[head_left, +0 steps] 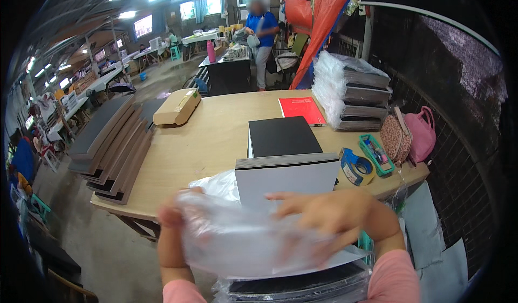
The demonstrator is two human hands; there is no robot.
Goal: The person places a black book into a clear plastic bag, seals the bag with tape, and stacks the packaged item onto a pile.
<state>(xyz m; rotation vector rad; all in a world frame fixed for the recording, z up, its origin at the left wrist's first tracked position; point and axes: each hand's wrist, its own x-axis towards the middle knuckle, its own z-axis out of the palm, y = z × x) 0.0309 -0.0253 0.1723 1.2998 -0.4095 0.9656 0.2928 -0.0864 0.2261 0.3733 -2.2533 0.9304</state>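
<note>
A clear plastic bag [232, 238], smeared by motion, is stretched between my hands at the near edge of the table. My left hand [175, 216] is closed on its left end. Spread and blurred, the fingers of my right hand [324, 214] reach across the bag's right part; some show only faintly through the film. Just beyond stands a white panel [286, 181] with a grey and black top edge, and a black flat board [283, 137] lies behind it. Below the bag is a stack of plastic-wrapped black panels [297, 289].
Grey panels are stacked on the wooden table [216, 119] at left [108, 141], with a cardboard box [177, 107] beyond. Wrapped panels [359, 92], a red booklet [302, 110], tape dispenser [356, 167], green tray [376, 154] and pink bag [420, 135] lie right. A person [261, 33] stands behind.
</note>
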